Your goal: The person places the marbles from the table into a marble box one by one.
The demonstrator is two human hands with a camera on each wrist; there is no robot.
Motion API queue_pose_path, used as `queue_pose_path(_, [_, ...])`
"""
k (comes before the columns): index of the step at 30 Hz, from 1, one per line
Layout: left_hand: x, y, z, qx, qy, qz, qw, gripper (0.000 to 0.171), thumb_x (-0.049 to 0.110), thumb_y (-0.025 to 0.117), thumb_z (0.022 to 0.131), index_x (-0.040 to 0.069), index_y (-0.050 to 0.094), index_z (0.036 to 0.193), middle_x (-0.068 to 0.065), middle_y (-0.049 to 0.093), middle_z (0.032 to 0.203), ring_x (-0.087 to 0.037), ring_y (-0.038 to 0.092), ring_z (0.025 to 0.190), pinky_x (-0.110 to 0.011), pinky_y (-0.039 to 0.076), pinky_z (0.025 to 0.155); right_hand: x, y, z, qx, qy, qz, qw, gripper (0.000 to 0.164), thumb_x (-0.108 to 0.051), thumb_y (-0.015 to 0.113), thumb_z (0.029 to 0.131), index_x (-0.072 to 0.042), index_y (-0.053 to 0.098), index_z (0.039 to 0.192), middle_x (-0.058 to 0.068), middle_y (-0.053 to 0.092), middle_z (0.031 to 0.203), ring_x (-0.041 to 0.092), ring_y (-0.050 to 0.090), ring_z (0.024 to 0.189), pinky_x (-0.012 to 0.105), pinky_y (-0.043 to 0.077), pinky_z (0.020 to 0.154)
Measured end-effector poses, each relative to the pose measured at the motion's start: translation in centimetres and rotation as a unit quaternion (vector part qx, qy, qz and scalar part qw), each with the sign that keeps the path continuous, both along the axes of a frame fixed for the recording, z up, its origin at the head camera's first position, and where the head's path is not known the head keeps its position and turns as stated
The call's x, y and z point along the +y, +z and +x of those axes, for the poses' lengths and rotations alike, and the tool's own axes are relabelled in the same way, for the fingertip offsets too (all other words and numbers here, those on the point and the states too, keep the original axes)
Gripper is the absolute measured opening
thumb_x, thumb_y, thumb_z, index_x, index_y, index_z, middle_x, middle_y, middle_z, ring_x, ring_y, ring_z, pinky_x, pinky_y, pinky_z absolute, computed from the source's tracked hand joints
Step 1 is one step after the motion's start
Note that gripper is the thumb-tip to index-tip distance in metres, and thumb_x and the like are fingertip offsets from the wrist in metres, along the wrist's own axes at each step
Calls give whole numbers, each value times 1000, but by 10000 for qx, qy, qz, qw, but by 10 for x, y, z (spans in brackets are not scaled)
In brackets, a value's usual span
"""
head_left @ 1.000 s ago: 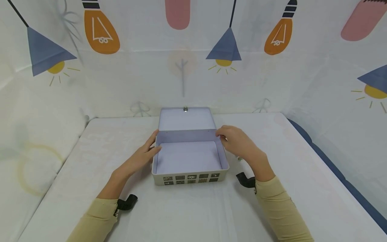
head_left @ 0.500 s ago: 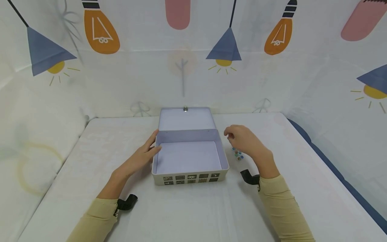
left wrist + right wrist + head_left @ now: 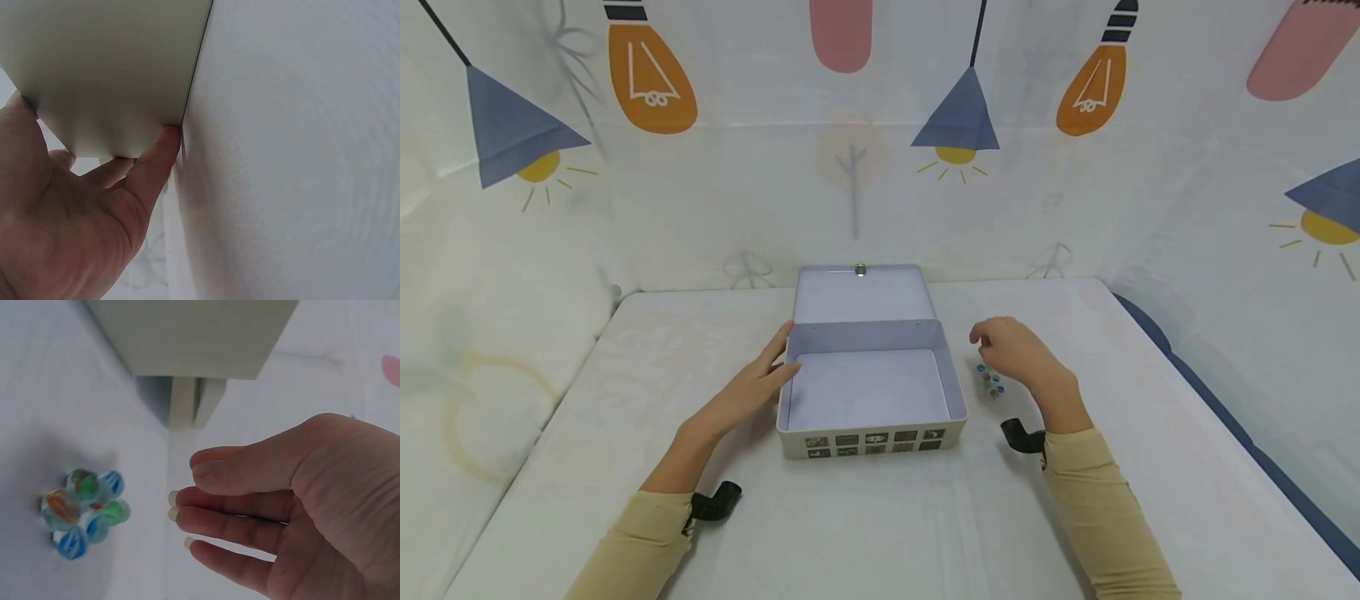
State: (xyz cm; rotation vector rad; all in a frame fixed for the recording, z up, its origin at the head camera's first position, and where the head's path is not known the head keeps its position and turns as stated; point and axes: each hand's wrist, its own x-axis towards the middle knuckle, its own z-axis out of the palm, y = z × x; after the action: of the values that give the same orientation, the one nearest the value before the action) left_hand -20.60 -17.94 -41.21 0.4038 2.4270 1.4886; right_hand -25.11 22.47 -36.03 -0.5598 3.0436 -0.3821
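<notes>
A pale tin box [image 3: 871, 387] stands on the table with its hinged lid [image 3: 862, 296] tipped back; nothing lies on its visible floor. My left hand [image 3: 752, 392] holds the box's left side, thumb over the rim and fingers toward the back corner. In the left wrist view, one finger of the left hand [image 3: 81, 212] touches the lower edge of the side wall. To the right of the box, my right hand [image 3: 1017, 354] hovers with loosely bent fingers and no visible object in them. Several glass marbles [image 3: 84, 509] cluster on the table below the right hand [image 3: 262, 500].
A white cloth covers the table [image 3: 880, 525]. Behind it hangs a white curtain [image 3: 760, 192] printed with lamps and bulbs. Dark blue fabric [image 3: 1187, 383] shows along the right edge. Each wrist wears a black camera mount [image 3: 1022, 436].
My right hand has moved from the box's back right rim outward to the right and slightly toward me, uncovering the marbles. The left hand and box have stayed put.
</notes>
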Motion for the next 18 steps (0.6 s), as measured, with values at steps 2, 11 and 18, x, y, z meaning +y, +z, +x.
queue_pose_path(2, [0, 0, 0, 1, -4, 12, 10000, 68, 54, 42, 93, 48, -3, 144, 13, -4, 156, -39, 13, 142, -57, 38, 101, 3, -5, -3, -56, -55, 72, 9999, 29, 0, 49, 81, -3, 68, 103, 7, 64, 84, 19, 55, 77, 35, 47, 70])
queue_pose_path(11, [0, 2, 2, 6, 13, 23, 10000, 67, 51, 41, 94, 47, -3, 145, 13, -4, 156, -39, 13, 142, -56, 38, 101, 11, -16, -9, -371, -196, 127, 9990, 34, 4, 46, 79, -2, 68, 105, 9, 65, 89, 19, 54, 76, 34, 46, 68])
queue_pose_path(18, [1, 5, 3, -22, 4, 33, 10000, 69, 54, 42, 93, 47, -3, 145, 14, -4, 156, -39, 13, 142, -56, 37, 102, 15, -23, -12, -474, -217, 174, 9985, 37, 5, 46, 76, -3, 68, 104, 10, 64, 89, 20, 53, 78, 35, 46, 69])
